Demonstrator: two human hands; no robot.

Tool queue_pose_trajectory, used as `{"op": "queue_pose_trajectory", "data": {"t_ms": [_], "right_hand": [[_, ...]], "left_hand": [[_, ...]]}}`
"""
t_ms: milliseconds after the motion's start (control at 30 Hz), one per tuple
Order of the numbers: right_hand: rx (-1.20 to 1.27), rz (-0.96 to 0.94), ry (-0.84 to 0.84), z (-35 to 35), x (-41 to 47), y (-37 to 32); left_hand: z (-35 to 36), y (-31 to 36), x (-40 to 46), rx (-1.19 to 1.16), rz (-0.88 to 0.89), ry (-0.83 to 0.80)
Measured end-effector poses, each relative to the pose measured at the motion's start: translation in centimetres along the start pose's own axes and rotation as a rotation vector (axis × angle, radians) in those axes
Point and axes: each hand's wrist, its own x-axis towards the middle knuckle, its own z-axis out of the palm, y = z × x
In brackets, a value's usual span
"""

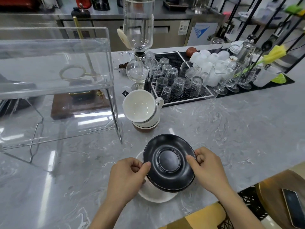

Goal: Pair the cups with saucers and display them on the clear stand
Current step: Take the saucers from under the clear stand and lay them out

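Beside the empty clear stand [56, 83], we pinch a black saucer [169, 162] in left hand [127, 177] and right hand [209, 169], cups [142, 108] unpaired.

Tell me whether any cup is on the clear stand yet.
No: the clear stand holds no cups; the white cups sit stacked on the counter beside it.

No text, label or number is legible anywhere.

Café bar: siphon brewer [138, 47], upturned glasses [175, 80] on bar mat [173, 58].
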Motion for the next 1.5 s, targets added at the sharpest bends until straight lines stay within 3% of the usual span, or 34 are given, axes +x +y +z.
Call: {"op": "queue_pose_trajectory", "data": {"t_ms": [633, 1500], "right_hand": [[0.065, -0.043, -0.165, -10.2, 8.6, 10.5], [0.035, -0.178, -0.321, -9.6, 11.0, 14.3]], "left_hand": [[15.0, 7.7, -0.6, 0.104, -0.061, 0.033], [19.1, 7.8, -1.6, 0.306, -0.145, 0.163]]}}
